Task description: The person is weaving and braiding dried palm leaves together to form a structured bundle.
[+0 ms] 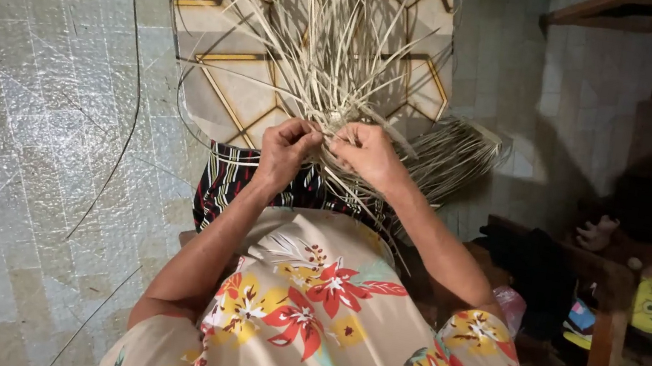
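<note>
From my feed: tiled floor (19, 163) on the left with loose strands on it, then my left hand (286, 150) curled and pinching the pale straw strips (327, 28) at their woven base over the lap. My right hand (367, 153) sits just beside it, fingers pinched on a strip. A wooden bench (612, 286) is far right.

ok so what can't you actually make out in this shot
- Head view: the spot where the left hand and right hand pinch the pale straw strips is covered by the fingers; the weave there is hidden.
- Head view: the far ends of the strips are cut off by the top edge.
- Head view: the wooden furniture on the right sits in dark shadow; the small things on it are unclear.
</note>
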